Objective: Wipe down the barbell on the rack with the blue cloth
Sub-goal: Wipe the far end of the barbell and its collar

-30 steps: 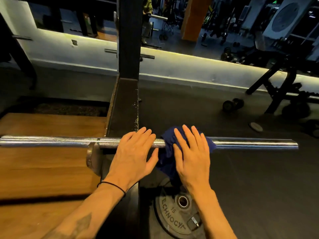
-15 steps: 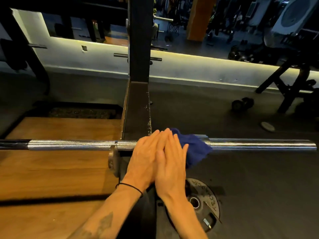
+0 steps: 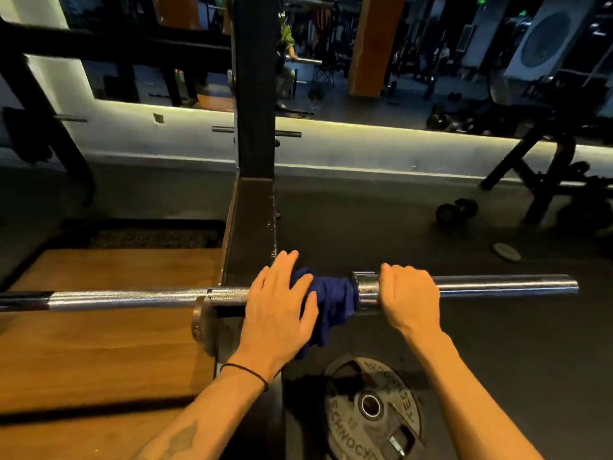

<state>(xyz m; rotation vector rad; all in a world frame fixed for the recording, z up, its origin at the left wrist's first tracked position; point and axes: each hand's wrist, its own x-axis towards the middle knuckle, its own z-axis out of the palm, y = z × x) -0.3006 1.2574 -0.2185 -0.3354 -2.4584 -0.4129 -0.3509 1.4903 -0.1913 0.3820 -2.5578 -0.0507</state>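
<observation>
Wiping looks early-stage: left hand [image 3: 282, 307] presses the blue cloth [image 3: 328, 303] with loosely spread fingers onto the racked barbell [image 3: 132, 298] beside its collar, right hand [image 3: 409, 293] curls round the sleeve; knurled shaft likely unwiped.

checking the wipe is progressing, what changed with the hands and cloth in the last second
The right hand left the blue cloth and moved right to grip the barbell sleeve. The left hand moved right onto the cloth, pressing it with flat fingers. The barbell stayed on the rack.
</observation>
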